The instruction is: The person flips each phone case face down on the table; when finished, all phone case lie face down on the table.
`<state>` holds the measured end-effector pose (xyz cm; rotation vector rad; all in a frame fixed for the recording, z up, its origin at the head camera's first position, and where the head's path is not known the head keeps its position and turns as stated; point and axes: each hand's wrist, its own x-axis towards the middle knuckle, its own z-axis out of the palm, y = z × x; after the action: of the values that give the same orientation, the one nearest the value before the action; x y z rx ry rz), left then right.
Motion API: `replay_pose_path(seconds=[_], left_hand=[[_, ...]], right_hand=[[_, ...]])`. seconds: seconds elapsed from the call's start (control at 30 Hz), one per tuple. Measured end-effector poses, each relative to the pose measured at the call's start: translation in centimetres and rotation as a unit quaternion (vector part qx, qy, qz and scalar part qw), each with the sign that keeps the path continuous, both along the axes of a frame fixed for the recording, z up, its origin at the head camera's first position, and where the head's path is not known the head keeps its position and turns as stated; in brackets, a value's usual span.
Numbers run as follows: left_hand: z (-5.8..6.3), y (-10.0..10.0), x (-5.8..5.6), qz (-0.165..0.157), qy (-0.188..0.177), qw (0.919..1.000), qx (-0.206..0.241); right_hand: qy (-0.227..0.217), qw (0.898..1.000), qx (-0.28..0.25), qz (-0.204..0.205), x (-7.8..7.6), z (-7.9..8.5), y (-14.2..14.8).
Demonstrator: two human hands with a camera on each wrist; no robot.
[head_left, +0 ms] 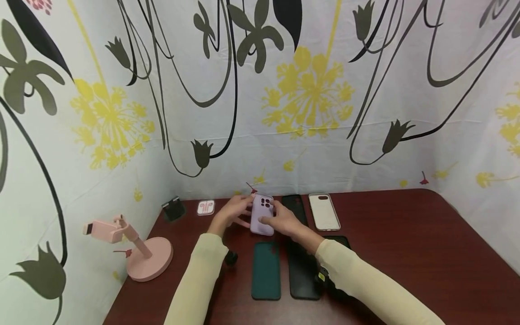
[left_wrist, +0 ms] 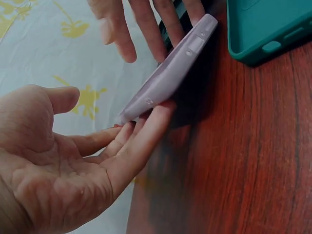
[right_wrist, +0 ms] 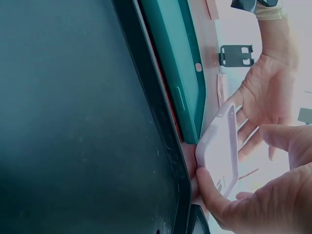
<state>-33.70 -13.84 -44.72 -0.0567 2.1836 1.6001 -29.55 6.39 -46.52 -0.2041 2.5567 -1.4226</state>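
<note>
In the head view a lavender phone case (head_left: 260,219) stands tilted between my two hands, its camera cutouts facing me. My left hand (head_left: 235,211) is at its left edge. In the left wrist view the nearly straight fingers of the left hand (left_wrist: 73,161) touch the case (left_wrist: 170,73) at its lower end, the thumb apart from it. From the right comes my right hand (head_left: 286,220). In the right wrist view one digit of the right hand (right_wrist: 278,195) touches the case's outer edge (right_wrist: 207,146), another stays apart. A teal phone case (head_left: 266,271) lies nearer me.
Black case-like pieces (head_left: 302,275) lie to the right of the teal case. A white phone case (head_left: 325,214) and a small earphone box (head_left: 206,207) lie at the table's back. On the left stand a pink phone stand (head_left: 149,262) and a small black folding holder (head_left: 174,210).
</note>
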Motion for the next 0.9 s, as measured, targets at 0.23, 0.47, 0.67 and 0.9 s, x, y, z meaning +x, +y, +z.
replay_pose_path(seconds=[0.23,0.47,0.67,0.9], left_hand=[[-0.26,-0.04,-0.06,-0.005,0.001,0.9996,0.026],[-0.36,0.21,-0.17,-0.028,0.006,0.9983,0.050],[-0.64,0.32,-0.30,-0.046,0.001,0.9945,0.094],[-0.95,0.52,-0.30,-0.067,-0.001,0.9906,0.119]], right_hand=[[-0.020,1.000,0.003,-0.007,-0.34,0.08,-0.07],[-0.015,0.999,0.024,-0.023,-0.55,0.24,-0.15],[-0.027,1.000,0.005,-0.011,-0.74,0.48,-0.13],[-0.052,0.997,-0.059,0.012,-0.81,0.56,0.10]])
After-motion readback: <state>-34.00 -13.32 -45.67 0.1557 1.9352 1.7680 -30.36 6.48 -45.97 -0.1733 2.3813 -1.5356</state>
